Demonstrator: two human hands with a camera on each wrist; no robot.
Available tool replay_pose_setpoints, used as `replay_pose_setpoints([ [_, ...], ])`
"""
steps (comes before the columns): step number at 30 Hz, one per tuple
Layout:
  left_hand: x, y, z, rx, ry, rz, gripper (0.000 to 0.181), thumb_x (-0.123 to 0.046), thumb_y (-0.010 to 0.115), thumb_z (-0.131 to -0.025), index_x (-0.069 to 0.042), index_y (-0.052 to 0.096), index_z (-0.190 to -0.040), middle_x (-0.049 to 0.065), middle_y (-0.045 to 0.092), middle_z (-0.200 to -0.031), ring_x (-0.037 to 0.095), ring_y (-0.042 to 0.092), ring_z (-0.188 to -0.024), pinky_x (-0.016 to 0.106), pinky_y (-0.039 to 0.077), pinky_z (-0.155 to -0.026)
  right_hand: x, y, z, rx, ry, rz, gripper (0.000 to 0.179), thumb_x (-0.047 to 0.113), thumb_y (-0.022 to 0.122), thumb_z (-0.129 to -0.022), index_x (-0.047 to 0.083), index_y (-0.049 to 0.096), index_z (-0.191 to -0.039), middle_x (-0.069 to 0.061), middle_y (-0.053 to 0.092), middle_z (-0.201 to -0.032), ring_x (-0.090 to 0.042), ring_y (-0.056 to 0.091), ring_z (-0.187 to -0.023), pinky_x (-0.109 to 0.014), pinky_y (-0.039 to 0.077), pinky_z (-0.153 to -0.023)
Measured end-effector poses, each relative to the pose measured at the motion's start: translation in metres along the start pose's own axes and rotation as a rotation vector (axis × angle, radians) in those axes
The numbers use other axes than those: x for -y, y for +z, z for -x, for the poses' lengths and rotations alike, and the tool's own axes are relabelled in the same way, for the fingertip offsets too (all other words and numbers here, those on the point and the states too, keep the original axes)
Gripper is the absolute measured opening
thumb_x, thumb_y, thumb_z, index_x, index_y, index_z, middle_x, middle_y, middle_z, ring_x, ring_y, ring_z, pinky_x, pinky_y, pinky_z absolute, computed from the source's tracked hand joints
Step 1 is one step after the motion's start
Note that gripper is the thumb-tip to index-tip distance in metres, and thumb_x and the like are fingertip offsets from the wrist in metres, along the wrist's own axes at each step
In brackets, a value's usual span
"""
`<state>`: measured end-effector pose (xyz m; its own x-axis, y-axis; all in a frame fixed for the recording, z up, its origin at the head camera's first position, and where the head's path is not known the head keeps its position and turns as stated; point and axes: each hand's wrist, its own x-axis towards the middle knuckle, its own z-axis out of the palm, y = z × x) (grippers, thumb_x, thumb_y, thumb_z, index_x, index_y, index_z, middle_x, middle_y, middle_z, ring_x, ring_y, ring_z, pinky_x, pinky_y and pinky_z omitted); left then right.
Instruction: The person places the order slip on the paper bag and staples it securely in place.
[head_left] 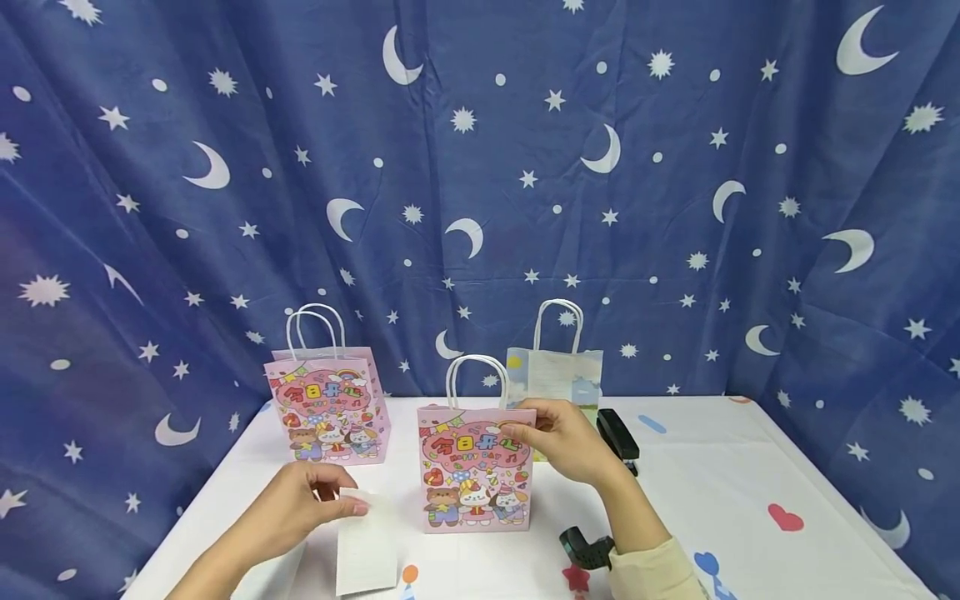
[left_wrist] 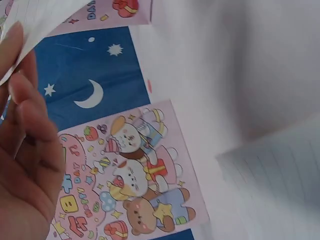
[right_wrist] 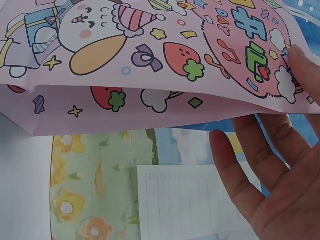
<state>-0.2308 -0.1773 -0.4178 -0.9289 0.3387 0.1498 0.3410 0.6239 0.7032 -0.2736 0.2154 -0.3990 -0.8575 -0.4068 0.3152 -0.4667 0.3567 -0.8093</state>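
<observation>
In the head view my left hand (head_left: 288, 510) pinches the top of a white lined paper sheet (head_left: 367, 546) between thumb and fingers. The left wrist view has part of that sheet (left_wrist: 42, 22) at its upper left. My right hand (head_left: 566, 440) grips the upper right edge of a pink paper gift bag (head_left: 476, 471), printed with cartoon animals and standing upright at the middle of the table. Its thumb lies on the bag's front, and the other fingers (right_wrist: 270, 165) are behind, as the right wrist view shows. The bag has white rope handles.
A matching pink bag (head_left: 330, 417) stands at the back left. Behind my right hand is a landscape-print bag (head_left: 517, 367) with a lined sheet (head_left: 553, 373) on its front. A black stapler (head_left: 618, 442) lies beside it. Another paper (head_left: 273, 575) lies below my left hand.
</observation>
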Motion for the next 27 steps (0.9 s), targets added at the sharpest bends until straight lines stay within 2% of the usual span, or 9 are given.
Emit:
replay_pose_setpoints([
  [2,-0.003,0.002,-0.001,-0.024,-0.027,0.03,0.018,-0.042,0.086,-0.081,-0.026,0.079,-0.086,-0.005,0.065,-0.072,0.006,0.058,-0.061,0.025,0.05,-0.054,0.0,0.0,0.0,0.0,0.005,-0.012,0.014,0.03,0.071,-0.099,0.021,0.077,-0.109,0.0,0.077,-0.101,-0.017,0.07,-0.085,-0.034,0.059,-0.077],
  [5,-0.007,0.004,-0.003,-0.05,-0.033,0.072,0.018,-0.039,0.085,-0.083,-0.023,0.08,-0.089,-0.002,0.068,-0.074,0.008,0.061,-0.058,0.027,0.053,-0.052,0.0,0.0,0.0,0.003,0.006,-0.026,0.014,0.029,0.071,-0.1,0.021,0.077,-0.108,0.0,0.077,-0.101,-0.018,0.07,-0.086,-0.037,0.059,-0.078],
  [10,-0.015,0.008,-0.008,-0.105,0.021,0.023,0.014,-0.031,0.082,-0.088,-0.02,0.079,-0.095,-0.007,0.07,-0.078,0.004,0.065,-0.065,0.025,0.054,-0.059,0.001,0.001,0.0,0.012,0.01,-0.037,0.014,0.03,0.07,-0.1,0.021,0.076,-0.109,0.0,0.077,-0.103,-0.019,0.071,-0.088,-0.033,0.059,-0.079],
  [14,-0.025,0.013,-0.014,-0.162,-0.011,-0.007,0.016,-0.026,0.082,-0.089,-0.018,0.077,-0.102,-0.008,0.071,-0.078,0.004,0.067,-0.073,0.023,0.055,-0.064,0.001,0.001,-0.001,0.013,-0.001,-0.027,0.015,0.029,0.07,-0.1,0.019,0.076,-0.109,-0.003,0.077,-0.103,-0.019,0.072,-0.087,-0.031,0.059,-0.079],
  [18,-0.035,0.02,-0.021,-0.226,-0.043,-0.017,0.018,-0.025,0.085,-0.086,-0.019,0.076,-0.101,-0.009,0.071,-0.079,0.006,0.066,-0.077,0.023,0.054,-0.067,-0.001,0.001,-0.002,0.017,-0.016,-0.019,0.016,0.028,0.07,-0.1,0.016,0.076,-0.109,-0.006,0.077,-0.102,-0.018,0.071,-0.086,-0.031,0.058,-0.078],
  [27,-0.051,0.037,-0.04,-0.344,0.07,-0.028,0.018,-0.024,0.089,-0.081,-0.022,0.076,-0.094,-0.011,0.069,-0.074,0.003,0.064,-0.067,0.022,0.054,-0.065,-0.001,0.001,-0.003,0.015,-0.02,-0.03,0.015,0.025,0.071,-0.099,0.012,0.076,-0.108,-0.009,0.076,-0.101,-0.019,0.069,-0.085,-0.033,0.058,-0.077],
])
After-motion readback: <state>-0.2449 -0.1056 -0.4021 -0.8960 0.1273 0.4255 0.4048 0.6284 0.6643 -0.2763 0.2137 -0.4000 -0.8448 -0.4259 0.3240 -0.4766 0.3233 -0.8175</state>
